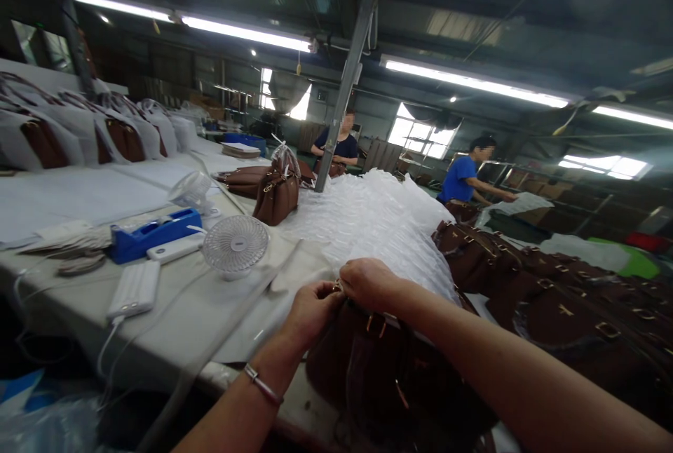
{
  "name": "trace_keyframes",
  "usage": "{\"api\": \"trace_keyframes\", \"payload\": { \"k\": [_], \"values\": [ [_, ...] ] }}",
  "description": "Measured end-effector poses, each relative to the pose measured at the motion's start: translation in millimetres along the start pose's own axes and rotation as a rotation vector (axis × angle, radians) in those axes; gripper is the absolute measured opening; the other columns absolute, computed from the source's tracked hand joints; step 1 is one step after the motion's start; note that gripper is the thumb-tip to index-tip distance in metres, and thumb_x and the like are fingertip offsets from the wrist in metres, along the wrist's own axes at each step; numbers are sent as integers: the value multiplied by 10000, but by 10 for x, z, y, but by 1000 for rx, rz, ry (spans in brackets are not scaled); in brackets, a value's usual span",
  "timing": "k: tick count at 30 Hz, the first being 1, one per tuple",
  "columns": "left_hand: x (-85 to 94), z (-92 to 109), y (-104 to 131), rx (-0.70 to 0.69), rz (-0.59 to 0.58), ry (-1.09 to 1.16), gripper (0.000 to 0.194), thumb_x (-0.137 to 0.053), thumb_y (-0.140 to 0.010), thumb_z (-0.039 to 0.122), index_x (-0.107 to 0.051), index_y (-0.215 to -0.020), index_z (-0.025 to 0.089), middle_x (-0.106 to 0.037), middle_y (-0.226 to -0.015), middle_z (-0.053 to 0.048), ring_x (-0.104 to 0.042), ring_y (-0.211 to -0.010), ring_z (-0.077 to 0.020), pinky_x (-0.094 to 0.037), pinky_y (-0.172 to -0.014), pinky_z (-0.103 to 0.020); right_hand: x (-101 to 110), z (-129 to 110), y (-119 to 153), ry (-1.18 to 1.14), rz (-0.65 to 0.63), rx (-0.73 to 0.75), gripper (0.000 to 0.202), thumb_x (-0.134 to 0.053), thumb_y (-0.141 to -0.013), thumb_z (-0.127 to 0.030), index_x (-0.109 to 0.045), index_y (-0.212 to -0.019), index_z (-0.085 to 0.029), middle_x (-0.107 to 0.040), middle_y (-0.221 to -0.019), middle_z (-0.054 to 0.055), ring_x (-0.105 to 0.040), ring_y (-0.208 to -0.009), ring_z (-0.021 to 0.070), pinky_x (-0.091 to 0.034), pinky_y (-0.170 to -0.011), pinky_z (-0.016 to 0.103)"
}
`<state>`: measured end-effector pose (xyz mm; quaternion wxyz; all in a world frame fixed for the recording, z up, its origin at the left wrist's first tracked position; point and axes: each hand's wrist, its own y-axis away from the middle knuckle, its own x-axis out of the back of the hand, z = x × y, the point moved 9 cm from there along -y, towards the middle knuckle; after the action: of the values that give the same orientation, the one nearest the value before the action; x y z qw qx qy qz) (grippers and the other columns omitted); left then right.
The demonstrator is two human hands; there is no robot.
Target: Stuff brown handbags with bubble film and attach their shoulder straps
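Note:
A dark brown handbag (389, 376) with gold-coloured buckles lies at the table's front edge, below my hands. At its far upper left edge, my left hand (314, 309) pinches a small gold-coloured metal fitting (337, 286) between thumb and fingers. My right hand (368, 280) meets it there with curled fingers, closed on the same corner of the handbag. The fingertips hide most of what they grip. My right forearm crosses over the bag, covering part of its top. A strap with a buckle (376, 325) hangs down its near side.
Left stand a small fan (236, 244), a blue tape dispenser (158, 232) and a white power bank (134, 289) with cables. White wrapping sheets (378, 218) are heaped ahead. Several brown handbags (557, 299) crowd the right. Two people (458, 179) work beyond a metal post (344, 95).

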<state>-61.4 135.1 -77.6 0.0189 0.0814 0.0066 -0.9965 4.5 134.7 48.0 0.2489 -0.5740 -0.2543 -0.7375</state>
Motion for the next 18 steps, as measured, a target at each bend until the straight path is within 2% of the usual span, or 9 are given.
{"api": "trace_keyframes", "payload": {
  "k": [4,8,12,15,17,18],
  "values": [
    [80,54,61,-59,92,-40,312,-721,-745,454,-763,-821,155,-713,-686,-38,-608,-609,-174,-447,-573,-271,-45,40,19,-90,69,-38,234,-575,-914,-184,-808,-902,-199,-775,-940,183,-703,-807,253,-471,-729,353],
    [134,158,162,-161,142,-120,204,-701,-781,377,-783,-816,193,-744,-770,-33,-644,-765,-203,-469,-712,-294,-68,81,62,-333,172,-23,167,-650,-837,-173,-789,-782,-247,-766,-875,170,-702,-803,230,-475,-785,357],
    [158,84,172,-151,173,-129,226,-664,-816,394,-731,-777,182,-712,-728,-31,-616,-722,-198,-465,-681,-300,-98,104,79,-386,135,6,191,-614,-846,-186,-778,-761,-232,-764,-886,165,-701,-854,226,-468,-817,342],
    [169,81,214,-125,192,-136,215,-644,-827,374,-703,-779,172,-683,-697,-24,-600,-681,-183,-469,-646,-292,-152,92,175,-431,62,44,182,-605,-823,-211,-761,-729,-218,-758,-820,130,-694,-802,235,-477,-780,337],
    [181,138,294,-126,224,-173,160,-650,-814,314,-706,-777,169,-691,-735,-29,-614,-735,-181,-482,-692,-287,-205,44,284,-506,29,111,206,-566,-817,-220,-769,-781,-212,-753,-778,93,-686,-730,228,-490,-705,324],
    [183,152,333,-116,243,-196,136,-658,-799,286,-710,-763,166,-694,-738,-34,-619,-742,-180,-485,-698,-285,-221,33,330,-553,43,140,239,-547,-820,-216,-776,-886,-215,-766,-838,79,-696,-754,221,-505,-689,307]
  ]
}}
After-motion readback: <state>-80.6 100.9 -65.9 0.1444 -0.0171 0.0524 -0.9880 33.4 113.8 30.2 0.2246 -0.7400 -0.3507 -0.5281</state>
